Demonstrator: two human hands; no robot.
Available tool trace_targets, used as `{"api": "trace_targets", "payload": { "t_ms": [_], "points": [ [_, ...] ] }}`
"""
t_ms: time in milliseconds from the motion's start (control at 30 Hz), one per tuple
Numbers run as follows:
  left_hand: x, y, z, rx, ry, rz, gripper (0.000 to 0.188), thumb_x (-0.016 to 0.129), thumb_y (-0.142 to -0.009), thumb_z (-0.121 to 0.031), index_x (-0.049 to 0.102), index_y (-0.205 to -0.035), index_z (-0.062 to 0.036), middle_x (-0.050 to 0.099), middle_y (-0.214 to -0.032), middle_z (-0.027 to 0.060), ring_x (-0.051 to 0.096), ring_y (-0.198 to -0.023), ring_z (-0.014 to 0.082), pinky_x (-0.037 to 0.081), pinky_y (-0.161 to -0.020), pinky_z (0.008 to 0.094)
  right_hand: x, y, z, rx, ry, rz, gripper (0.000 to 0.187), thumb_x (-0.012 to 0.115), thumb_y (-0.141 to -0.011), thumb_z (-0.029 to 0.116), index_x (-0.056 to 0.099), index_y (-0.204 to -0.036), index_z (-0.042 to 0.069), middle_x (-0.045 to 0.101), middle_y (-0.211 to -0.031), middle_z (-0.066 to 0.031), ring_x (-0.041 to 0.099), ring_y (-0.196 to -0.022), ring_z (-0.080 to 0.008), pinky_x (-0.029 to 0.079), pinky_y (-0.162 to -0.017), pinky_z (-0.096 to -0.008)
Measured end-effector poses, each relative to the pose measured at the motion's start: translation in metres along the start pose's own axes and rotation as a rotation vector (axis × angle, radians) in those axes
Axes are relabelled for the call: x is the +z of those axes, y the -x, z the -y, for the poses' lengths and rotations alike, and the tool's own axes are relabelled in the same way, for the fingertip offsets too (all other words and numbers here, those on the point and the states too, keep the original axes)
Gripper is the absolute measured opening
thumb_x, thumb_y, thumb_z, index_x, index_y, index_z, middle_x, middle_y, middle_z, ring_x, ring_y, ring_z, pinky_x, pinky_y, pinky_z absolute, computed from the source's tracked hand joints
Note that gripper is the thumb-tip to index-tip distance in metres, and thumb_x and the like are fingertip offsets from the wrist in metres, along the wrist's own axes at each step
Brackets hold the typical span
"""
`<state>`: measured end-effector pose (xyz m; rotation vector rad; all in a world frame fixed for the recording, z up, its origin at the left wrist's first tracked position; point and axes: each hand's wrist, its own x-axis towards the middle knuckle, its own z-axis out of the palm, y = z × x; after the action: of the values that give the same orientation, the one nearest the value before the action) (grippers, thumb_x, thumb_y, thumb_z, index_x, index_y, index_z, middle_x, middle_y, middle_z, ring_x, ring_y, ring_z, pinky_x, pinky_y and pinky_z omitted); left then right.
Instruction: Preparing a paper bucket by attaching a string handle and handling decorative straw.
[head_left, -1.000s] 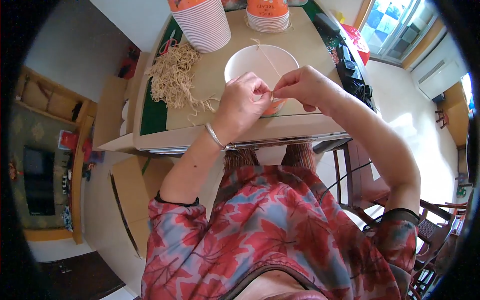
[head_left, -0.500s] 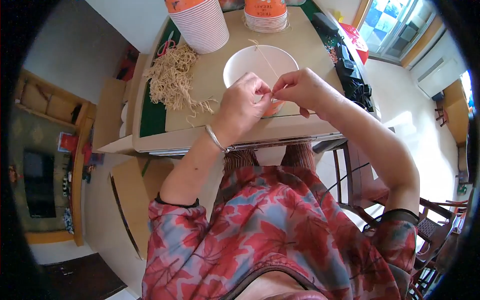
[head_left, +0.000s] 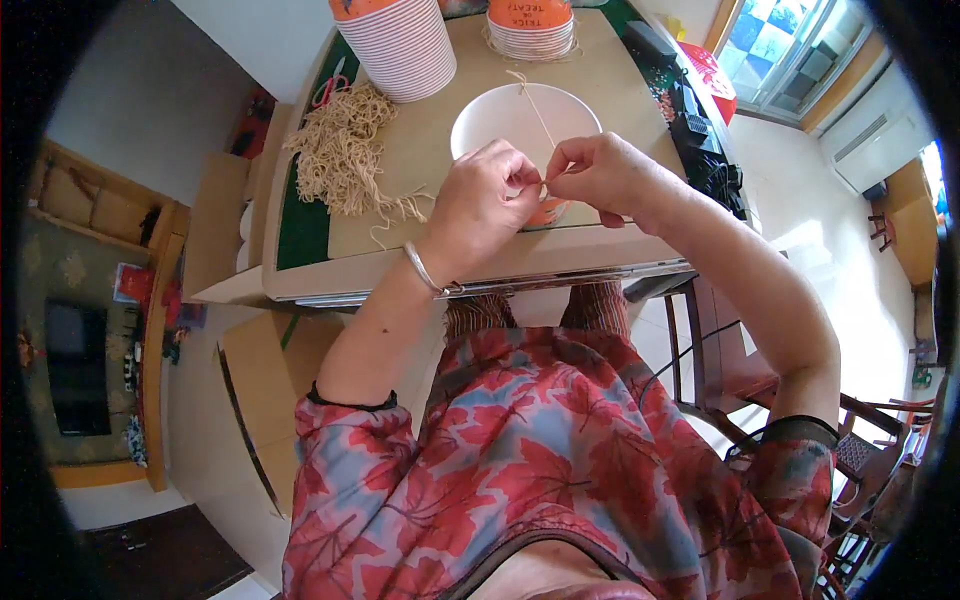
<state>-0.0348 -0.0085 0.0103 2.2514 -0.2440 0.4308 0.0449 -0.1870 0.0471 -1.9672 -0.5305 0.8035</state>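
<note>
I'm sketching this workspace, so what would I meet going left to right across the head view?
Dark screen → tangled string heap → left hand → right hand → black cords → white vented unit.

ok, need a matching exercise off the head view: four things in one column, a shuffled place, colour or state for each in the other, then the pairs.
Things
1. scissors
2. yarn heap
3. front cup
4. bangle

Descriptions
A. white inside, with a strand running from its far rim toward the right hand
B. silver-coloured, around the wrist of the left hand
C. red-handled, near the far left of the table
D. beige and tangled

Pairs: 1-C, 2-D, 3-A, 4-B
</note>
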Motion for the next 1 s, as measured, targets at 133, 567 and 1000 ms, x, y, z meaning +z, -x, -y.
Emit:
{"api": "trace_targets", "payload": {
  "t_ms": [133,567,1000],
  "points": [
    [-0.0050,-0.0011,-0.0063,-0.081,0.044,0.003,0.010,0.068,-0.082,-0.010,0.068,-0.088,-0.0012,0.065,-0.091,0.0129,0.066,-0.085,0.0296,0.054,-0.075,0.0380,0.0016,0.0008,0.0029,0.072,0.050,-0.016,0.017,0.069,-0.085,0.021,0.068,-0.093,0.005,0.060,-0.073,0.0000,0.044,-0.045,-0.0060,0.032,-0.036,-0.0216],
    [-0.0051,-0.0010,-0.0041,-0.038,0.039,0.018,0.011,0.068,-0.084,-0.010,0.068,-0.089,-0.0004,0.064,-0.091,0.0121,0.067,-0.081,0.0268,0.055,-0.075,0.0357,0.0031,0.0033,0.0017,-0.013,0.041,-0.008,0.013,0.069,-0.084,0.018,0.071,-0.088,0.005,0.060,-0.069,-0.0001,0.044,-0.046,-0.0062,0.033,-0.038,-0.0217],
    [-0.0047,-0.0030,-0.0019,-0.043,0.059,0.004,0.012,0.068,-0.085,-0.011,0.068,-0.090,-0.0004,0.065,-0.091,0.0119,0.067,-0.082,0.0257,0.054,-0.075,0.0345,0.0063,0.0038,0.0037,-0.010,0.039,-0.066,0.018,0.069,-0.086,0.020,0.070,-0.096,0.005,0.061,-0.071,-0.0008,0.044,-0.044,-0.0061,0.034,-0.036,-0.0221]
  ]
}}
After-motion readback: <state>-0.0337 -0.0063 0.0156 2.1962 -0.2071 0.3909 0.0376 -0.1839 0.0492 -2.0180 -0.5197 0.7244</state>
